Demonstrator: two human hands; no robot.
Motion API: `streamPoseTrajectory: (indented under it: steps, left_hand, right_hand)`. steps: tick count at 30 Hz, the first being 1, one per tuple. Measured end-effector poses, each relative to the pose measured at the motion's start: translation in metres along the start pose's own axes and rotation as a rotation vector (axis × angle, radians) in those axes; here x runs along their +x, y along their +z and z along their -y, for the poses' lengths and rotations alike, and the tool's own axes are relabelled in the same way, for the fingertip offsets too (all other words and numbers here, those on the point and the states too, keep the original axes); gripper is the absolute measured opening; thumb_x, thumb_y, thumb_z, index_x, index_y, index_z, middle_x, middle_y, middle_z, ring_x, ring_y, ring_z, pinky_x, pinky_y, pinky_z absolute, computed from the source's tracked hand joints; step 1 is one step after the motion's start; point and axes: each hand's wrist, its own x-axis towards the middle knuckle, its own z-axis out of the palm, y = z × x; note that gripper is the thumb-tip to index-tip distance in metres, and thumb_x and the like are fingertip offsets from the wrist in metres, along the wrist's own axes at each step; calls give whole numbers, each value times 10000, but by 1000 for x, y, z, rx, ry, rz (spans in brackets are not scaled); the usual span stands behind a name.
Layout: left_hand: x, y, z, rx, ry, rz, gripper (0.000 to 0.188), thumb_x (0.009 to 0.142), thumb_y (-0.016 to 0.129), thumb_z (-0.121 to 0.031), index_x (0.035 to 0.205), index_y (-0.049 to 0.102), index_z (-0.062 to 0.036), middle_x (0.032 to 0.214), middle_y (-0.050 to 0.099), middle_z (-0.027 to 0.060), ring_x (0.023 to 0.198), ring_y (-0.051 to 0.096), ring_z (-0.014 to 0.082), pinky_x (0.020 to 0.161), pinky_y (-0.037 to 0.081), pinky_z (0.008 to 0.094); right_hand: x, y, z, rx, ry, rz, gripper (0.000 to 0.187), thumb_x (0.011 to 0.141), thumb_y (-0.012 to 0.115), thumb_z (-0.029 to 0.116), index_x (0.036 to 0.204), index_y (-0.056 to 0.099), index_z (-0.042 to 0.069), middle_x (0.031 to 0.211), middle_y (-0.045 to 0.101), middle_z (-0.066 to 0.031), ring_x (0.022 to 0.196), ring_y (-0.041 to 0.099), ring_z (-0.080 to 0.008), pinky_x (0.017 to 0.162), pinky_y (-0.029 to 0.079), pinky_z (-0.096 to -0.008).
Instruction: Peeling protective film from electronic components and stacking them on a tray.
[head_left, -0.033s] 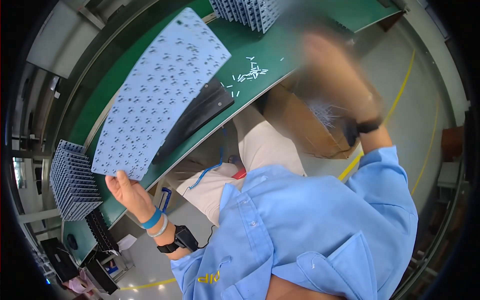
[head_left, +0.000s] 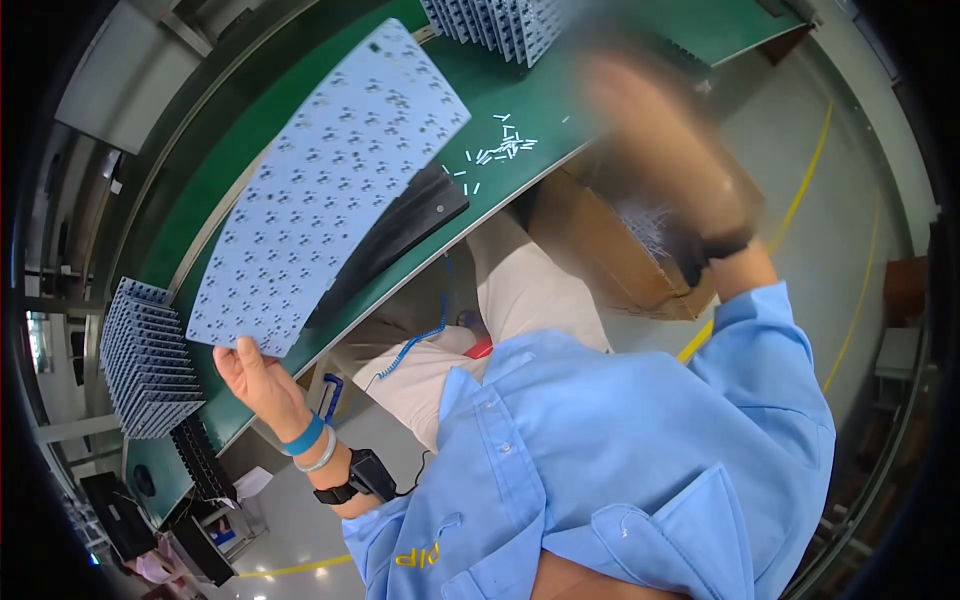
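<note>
My left hand [head_left: 262,385] grips a large, pale circuit board [head_left: 318,190] at its near corner, thumb on top. The board is held tilted over the green workbench [head_left: 560,90], dotted with rows of small dark parts. Beneath its right edge shows a black flat fixture [head_left: 412,222] with screws. Right of the board lie several small white sticks [head_left: 510,147], loose in a pile. My right hand [head_left: 628,95] is smeared by motion above the bench's right part, near the far stack of boards. Its fingers and anything in them cannot be made out.
Similar boards stand on edge in a rack [head_left: 150,360] at the left, and another board stack [head_left: 495,28] sits at the far side. An opened cardboard box [head_left: 590,240] with thin white pieces stands below the bench edge. A blue coiled cord [head_left: 410,345] hangs by my leg.
The board in my left hand has shifted slightly to the right. My right hand, still blurred, has moved a little to the left and up.
</note>
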Motion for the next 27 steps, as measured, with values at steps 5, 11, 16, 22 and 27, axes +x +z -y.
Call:
streamPoseTrajectory:
  steps: [5,11,16,22,27]
  left_hand:
    - [1,-7,6,16,-30,110,184,910,545,-100,1059,510,3,1052,579,63,954,514,115,882,390,278]
    - [7,-14,10,123,-46,117,132,900,569,-101,992,542,-10,971,597,33,883,513,82,828,391,237]
    - [11,-13,15,194,-52,129,104,884,596,-92,940,549,-18,881,591,4,800,493,58,767,392,200]
    - [14,-10,16,284,-48,133,95,871,618,-94,879,554,-24,809,560,-25,737,451,41,717,380,177]
    - [12,-7,19,338,-40,126,101,867,625,-100,854,556,-27,792,550,-32,724,441,41,697,377,178]
  right_hand:
    - [53,51,48,304,193,335,449,881,586,310,1229,508,38,1048,603,-62,962,540,-128,860,428,-269]
    - [49,70,60,487,195,392,322,856,635,199,1133,590,41,922,619,-8,848,535,-89,780,447,-228]
    - [45,64,71,349,182,338,293,846,644,159,1115,605,50,907,619,-1,823,525,-77,759,443,-221]
    - [40,65,63,302,145,302,283,842,653,194,1084,622,51,862,601,19,773,494,-64,711,429,-211]
    - [30,55,84,223,193,213,261,835,662,207,1035,634,42,790,561,32,721,456,-63,666,415,-209]
